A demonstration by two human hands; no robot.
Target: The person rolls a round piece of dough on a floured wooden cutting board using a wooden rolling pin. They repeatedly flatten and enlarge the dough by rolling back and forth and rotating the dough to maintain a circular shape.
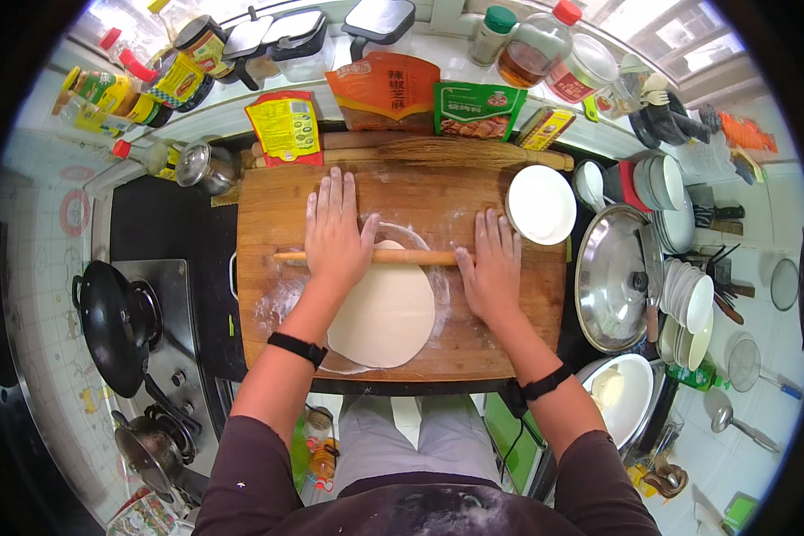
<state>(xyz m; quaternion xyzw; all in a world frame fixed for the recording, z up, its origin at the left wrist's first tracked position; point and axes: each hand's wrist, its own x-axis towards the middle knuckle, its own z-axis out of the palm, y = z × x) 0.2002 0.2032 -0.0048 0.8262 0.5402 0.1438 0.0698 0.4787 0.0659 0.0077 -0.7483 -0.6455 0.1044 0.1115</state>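
Note:
A thin wooden rolling pin (415, 257) lies crosswise over the upper part of a flat, oval sheet of dough (383, 315). My left hand (337, 231) rests palm down over the pin, fingers stretched forward, with the pin's left end jutting out past it. At the pin's right end, my right hand (496, 268) lies flat with straight fingers, its thumb touching the pin. Neither hand has its fingers wrapped around the wood. Both carry traces of flour. Beneath everything is a large wooden board (536, 315) dusted with flour around the dough.
A white bowl (541, 204) occupies the board's back right corner. Right of the board are a steel pot lid (606, 278), a knife (651, 268) and a white basin (633, 395) containing dough. A wok (110, 328) sits on the left stove. Seasoning packets (383, 94) line the back.

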